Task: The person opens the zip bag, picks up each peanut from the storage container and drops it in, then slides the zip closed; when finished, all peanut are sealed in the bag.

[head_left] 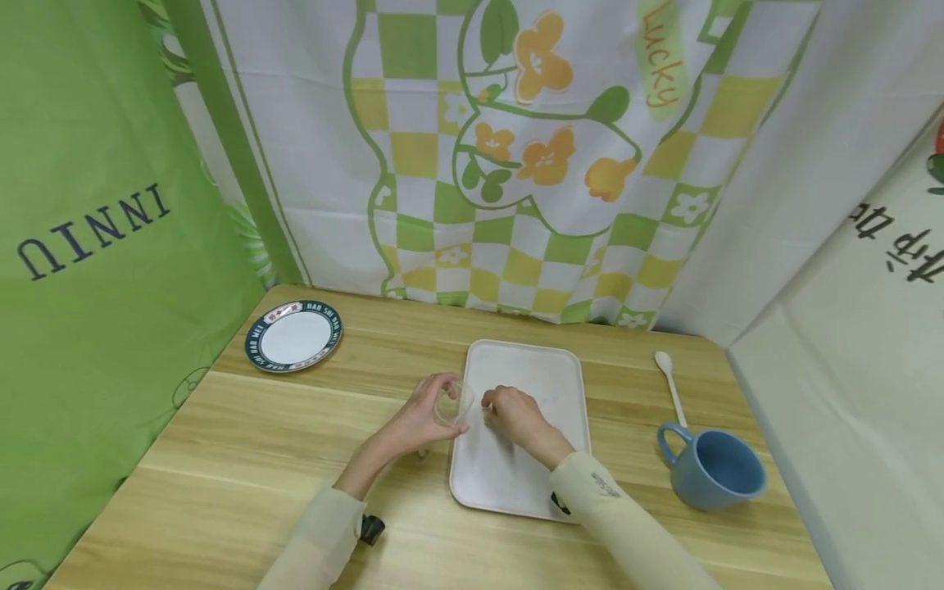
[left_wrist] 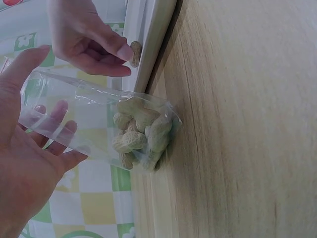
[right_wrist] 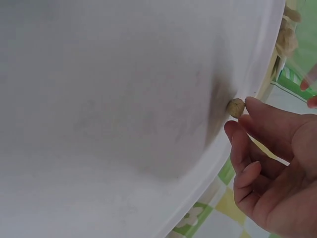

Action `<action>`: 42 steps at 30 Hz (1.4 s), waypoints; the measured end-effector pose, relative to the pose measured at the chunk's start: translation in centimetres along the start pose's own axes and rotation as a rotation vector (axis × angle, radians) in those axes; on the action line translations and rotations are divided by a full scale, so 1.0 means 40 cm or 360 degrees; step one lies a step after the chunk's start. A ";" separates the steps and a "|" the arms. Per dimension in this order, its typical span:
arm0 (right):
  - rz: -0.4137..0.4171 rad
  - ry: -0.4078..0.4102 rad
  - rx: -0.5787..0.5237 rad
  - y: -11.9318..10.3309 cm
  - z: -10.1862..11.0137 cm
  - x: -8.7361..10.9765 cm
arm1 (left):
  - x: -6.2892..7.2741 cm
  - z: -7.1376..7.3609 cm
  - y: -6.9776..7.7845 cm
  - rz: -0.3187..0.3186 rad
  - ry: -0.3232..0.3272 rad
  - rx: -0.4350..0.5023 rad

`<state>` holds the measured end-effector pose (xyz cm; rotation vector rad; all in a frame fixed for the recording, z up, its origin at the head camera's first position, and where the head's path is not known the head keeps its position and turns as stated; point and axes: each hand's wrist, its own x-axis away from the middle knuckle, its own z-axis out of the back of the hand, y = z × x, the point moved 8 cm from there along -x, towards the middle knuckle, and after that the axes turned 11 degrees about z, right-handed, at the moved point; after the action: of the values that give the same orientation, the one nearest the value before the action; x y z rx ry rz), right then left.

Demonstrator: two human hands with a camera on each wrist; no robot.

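Note:
A clear plastic bag (left_wrist: 86,101) stands on the wooden table with several unshelled peanuts (left_wrist: 143,129) at its bottom. My left hand (head_left: 420,416) holds it near its mouth, thumb on one side and fingers round the other. Over the left part of a white rectangular tray (head_left: 531,369), my right hand (head_left: 516,416) pinches one peanut (right_wrist: 236,107) at the fingertips. That peanut is low, close to the tray surface; whether it touches cannot be told. In the head view the peanuts in the bag are mostly hidden by my left hand.
At the back left lies a round plate (head_left: 295,338) with a dark patterned rim. To the right of the tray are a blue mug (head_left: 701,479) and a white spoon (head_left: 669,381). A patterned curtain (head_left: 413,74) hangs behind the table.

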<state>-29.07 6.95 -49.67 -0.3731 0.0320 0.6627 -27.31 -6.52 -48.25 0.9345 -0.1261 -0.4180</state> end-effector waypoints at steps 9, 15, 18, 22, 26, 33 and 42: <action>-0.0048 -0.0043 -0.0027 -0.008 -0.007 0.009 | 0.002 -0.001 0.002 -0.0003 0.0018 -0.0030; -0.0049 -0.0020 -0.0001 -0.006 -0.004 0.015 | 0.002 -0.001 0.000 0.0003 0.0010 -0.0016; -0.0060 0.0005 0.0015 0.000 0.002 0.016 | 0.001 -0.001 0.000 0.0001 0.0007 -0.0025; -0.0092 0.0061 -0.0011 0.007 0.015 0.019 | -0.002 -0.001 -0.002 -0.0005 0.0013 -0.0033; -0.0097 0.0113 -0.0013 0.010 0.028 0.022 | -0.005 -0.004 -0.008 0.0014 -0.0001 -0.0019; -0.0098 0.0203 -0.0022 0.010 0.049 0.035 | -0.007 -0.010 -0.015 0.0024 -0.0010 -0.0029; -0.0090 0.0293 -0.0070 0.008 0.099 0.040 | -0.007 -0.003 -0.005 0.0010 0.0019 -0.0039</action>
<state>-28.33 9.52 -46.33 -0.4748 0.1816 0.5723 -27.57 -6.42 -48.46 0.9121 -0.1129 -0.4073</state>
